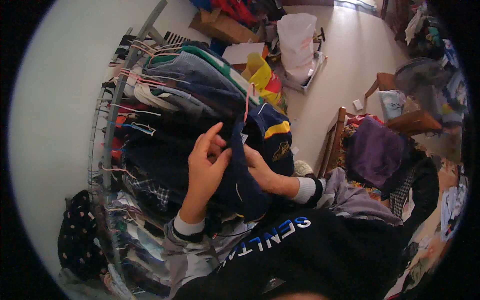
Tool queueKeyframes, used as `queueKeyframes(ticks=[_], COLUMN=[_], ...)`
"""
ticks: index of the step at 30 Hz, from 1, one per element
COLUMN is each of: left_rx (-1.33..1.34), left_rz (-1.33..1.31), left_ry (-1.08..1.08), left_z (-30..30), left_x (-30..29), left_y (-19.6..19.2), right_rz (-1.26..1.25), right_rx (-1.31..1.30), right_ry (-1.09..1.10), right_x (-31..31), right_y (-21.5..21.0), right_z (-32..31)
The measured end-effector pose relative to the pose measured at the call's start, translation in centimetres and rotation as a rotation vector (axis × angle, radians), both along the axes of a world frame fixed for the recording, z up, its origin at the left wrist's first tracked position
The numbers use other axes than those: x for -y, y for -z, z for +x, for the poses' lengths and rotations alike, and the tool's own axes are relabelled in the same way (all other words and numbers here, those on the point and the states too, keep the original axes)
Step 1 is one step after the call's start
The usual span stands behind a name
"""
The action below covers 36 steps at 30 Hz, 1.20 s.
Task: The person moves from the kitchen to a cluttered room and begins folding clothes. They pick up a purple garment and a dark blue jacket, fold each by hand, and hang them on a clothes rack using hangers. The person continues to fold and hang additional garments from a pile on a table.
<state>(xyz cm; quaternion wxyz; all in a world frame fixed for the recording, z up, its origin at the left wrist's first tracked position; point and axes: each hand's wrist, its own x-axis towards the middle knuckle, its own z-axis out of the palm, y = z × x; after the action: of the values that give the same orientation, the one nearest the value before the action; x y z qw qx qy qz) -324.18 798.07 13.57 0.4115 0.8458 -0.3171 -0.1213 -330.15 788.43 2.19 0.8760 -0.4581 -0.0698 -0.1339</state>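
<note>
A navy jacket with a yellow band and an embroidered badge hangs from a pink hanger in front of me. My left hand is at its near edge, thumb against the fabric, index finger raised and the other fingers curled in. From the other side, my right hand grips the jacket, its fingertips partly hidden behind the cloth. A small white label shows on the fabric between the two hands. Both hands are closed on the garment.
A metal clothes rack packed with hung garments stands along the left wall. Beyond it are a cardboard box, a yellow bag and a white sack. On the right, a wooden chair holds purple cloth; a fan stands behind.
</note>
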Motion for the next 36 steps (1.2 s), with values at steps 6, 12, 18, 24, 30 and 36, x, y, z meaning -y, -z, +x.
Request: queueKeyframes(ticks=[6,12,18,24,30,36], left_rx=[-0.078,-0.148,-0.310,-0.263,-0.315,-0.277], left_rz=[0.232,0.081,-0.423,-0.472,-0.484,-0.302], left_ry=[-0.078,-0.350,-0.637,-0.673,-0.836,-0.723], left_z=[-3.2,-5.9,-6.7,-7.5,-8.5,-10.3], left_x=[-7.8,-11.4,-13.3,-12.9,-11.6,-11.0], left_y=[0.3,5.0,8.1,8.5,7.2,6.9], right_rz=[-0.051,-0.612,-1.098,-1.113,-1.155,-0.878], right_rx=[0.000,0.182,0.070,-0.105,0.055,-0.048], right_ry=[-0.060,-0.151,-0.080,0.440,0.029,0.146], right_x=[-2.5,-4.8,-0.7,2.8,6.7,8.0], right_y=[-0.4,-1.1,2.3,7.8,6.4,2.7], right_z=[1.7,3.4,6.3,10.4,15.3,21.3])
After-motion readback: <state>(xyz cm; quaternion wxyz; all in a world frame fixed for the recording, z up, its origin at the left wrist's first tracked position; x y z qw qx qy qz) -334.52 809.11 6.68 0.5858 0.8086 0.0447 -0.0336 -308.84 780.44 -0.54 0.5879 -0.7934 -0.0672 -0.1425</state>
